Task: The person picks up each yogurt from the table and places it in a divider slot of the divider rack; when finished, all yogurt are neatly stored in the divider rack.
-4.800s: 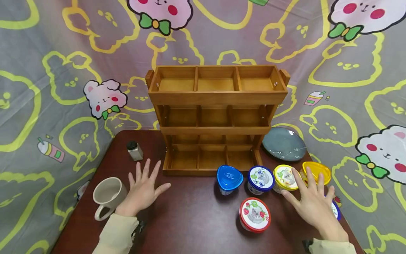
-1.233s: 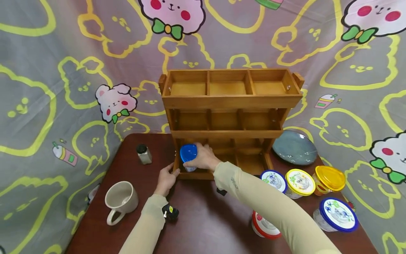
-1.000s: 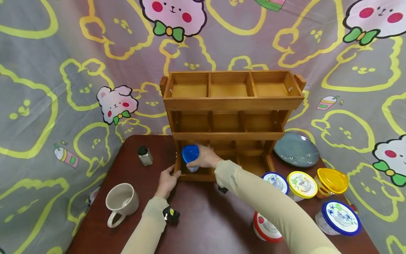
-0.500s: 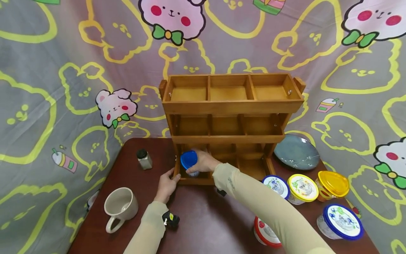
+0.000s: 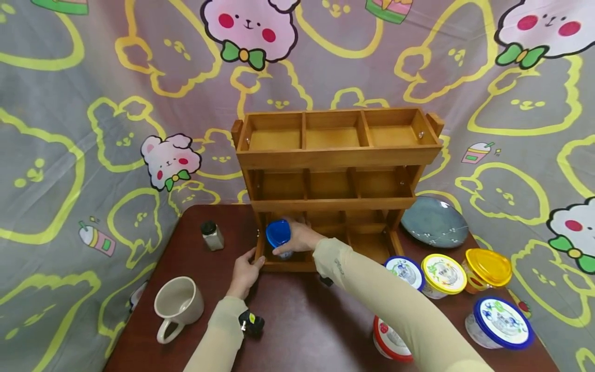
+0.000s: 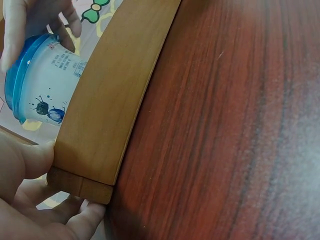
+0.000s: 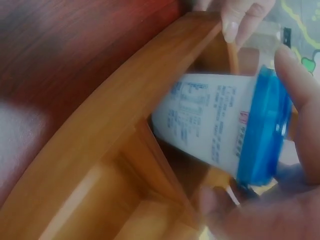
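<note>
A tiered wooden rack [image 5: 339,158] with small compartments stands at the back of the table. My right hand [image 5: 302,237] grips a small cup [image 5: 278,232] with a blue lid, which stands partly inside the bottom left compartment. In the right wrist view the white printed cup [image 7: 205,117] sits with its base down behind the front board, and the thumb and fingers are about its lid. My left hand [image 5: 244,274] pinches the rack's lower left front corner; the left wrist view shows its thumb on one side of the board [image 6: 100,115] and fingers beneath.
At left are a beige mug [image 5: 178,305] and a black-capped jar [image 5: 212,236]. To the right stand a yellow-lidded tub [image 5: 443,275], an amber tub [image 5: 488,268], two blue-rimmed tubs, one of them at the front [image 5: 502,323], a red-rimmed tub [image 5: 390,341] partly under the sleeve, and a grey plate [image 5: 434,222].
Earlier both hands hovered open and the blue-lidded cup stood on the table before the rack. It is now in the bottom left compartment, and the left hand holds the corner. The last second shows little movement.
</note>
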### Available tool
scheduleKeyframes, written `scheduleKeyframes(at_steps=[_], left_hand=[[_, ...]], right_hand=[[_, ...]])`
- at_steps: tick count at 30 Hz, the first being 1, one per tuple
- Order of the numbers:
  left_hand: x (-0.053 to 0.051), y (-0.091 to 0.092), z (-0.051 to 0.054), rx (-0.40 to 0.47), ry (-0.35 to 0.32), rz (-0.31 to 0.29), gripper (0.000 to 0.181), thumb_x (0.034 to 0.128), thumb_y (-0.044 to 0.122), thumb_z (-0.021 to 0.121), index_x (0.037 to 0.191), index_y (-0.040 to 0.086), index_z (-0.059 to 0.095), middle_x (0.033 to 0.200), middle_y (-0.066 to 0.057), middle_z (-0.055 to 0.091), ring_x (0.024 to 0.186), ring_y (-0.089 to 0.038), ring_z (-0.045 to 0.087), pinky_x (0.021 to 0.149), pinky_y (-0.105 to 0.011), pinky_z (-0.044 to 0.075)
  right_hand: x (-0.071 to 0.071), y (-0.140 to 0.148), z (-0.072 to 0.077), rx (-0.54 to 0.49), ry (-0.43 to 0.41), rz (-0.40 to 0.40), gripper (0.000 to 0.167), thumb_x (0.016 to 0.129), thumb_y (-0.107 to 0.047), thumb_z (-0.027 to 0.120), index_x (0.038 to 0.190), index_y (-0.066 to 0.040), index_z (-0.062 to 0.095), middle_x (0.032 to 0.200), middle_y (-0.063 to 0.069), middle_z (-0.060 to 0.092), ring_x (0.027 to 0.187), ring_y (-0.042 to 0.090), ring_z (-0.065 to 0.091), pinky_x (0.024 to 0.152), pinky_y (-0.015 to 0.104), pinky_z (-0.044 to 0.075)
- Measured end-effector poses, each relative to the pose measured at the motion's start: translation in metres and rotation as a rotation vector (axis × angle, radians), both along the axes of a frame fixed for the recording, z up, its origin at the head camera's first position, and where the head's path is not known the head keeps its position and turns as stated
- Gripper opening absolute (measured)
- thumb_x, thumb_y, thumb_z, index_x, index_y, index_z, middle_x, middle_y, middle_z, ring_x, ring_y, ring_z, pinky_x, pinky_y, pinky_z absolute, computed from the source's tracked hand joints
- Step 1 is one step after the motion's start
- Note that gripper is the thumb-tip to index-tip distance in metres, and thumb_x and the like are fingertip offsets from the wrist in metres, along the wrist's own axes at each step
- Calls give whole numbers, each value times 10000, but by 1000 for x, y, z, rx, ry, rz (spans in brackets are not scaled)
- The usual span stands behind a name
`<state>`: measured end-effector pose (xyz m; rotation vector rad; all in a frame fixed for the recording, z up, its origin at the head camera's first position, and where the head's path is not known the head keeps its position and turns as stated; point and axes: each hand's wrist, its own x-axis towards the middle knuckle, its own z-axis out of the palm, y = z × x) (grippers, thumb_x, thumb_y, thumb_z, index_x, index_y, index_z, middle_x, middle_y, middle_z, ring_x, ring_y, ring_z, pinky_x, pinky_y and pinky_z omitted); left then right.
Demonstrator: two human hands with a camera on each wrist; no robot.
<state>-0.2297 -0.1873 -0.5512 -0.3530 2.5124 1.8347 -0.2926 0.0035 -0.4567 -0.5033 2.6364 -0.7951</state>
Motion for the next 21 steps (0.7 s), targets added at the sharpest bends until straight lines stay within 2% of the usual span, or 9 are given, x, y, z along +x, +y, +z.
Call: scheduleKeyframes(at_steps=[2,5,10,13,17,21], left_hand=[[1,2,-1,-2,-4,-1,511,986,102,606,1443,-62,448,1355,-267,543,1134,-300,579,943,-426,485],[3,3,-3,1,-8,-3,516,986,102,606,1446,-65,441,1356,-278,538,1147,-317,573,968,-460,474],[1,1,-3,25,-13,-18,528,992,92,596,1456,-80,412,1391,-298,497,1200,-365,540,1018,-513,433],[-1,-1,-2,13,-6,-20,525,993,96,594,1454,-82,415,1390,-305,495,1201,-380,536,1020,-517,430],[-2,-1,-1,-6,3,-20,524,991,98,596,1450,-83,421,1396,-308,489,1223,-398,518,1034,-524,413],[-1,-2,-1,-7,-14,-28,530,1000,109,587,1464,-72,406,1429,-291,463,1297,-399,451,1077,-535,358]], right_hand=[[5,7,4,-1,-10,3,1118,766,-515,820,1595,-161,158,1576,217,236,1438,516,83,1106,642,233],[17,22,18,20,0,10,1083,764,-539,811,1590,-189,204,1580,234,218,1423,536,120,1097,662,227],[44,57,54,42,84,25,910,835,-547,740,1563,-225,298,1578,215,237,1440,481,153,1127,635,185],[68,83,76,-3,188,35,806,876,-506,716,1534,-199,368,1516,168,345,1405,407,277,1116,583,269],[108,120,97,-68,333,34,722,875,-475,732,1474,-168,468,1372,119,473,1267,320,439,1026,521,408],[150,158,102,-130,390,-26,708,860,-504,735,1448,-188,497,1336,62,503,1243,276,461,988,508,435]])
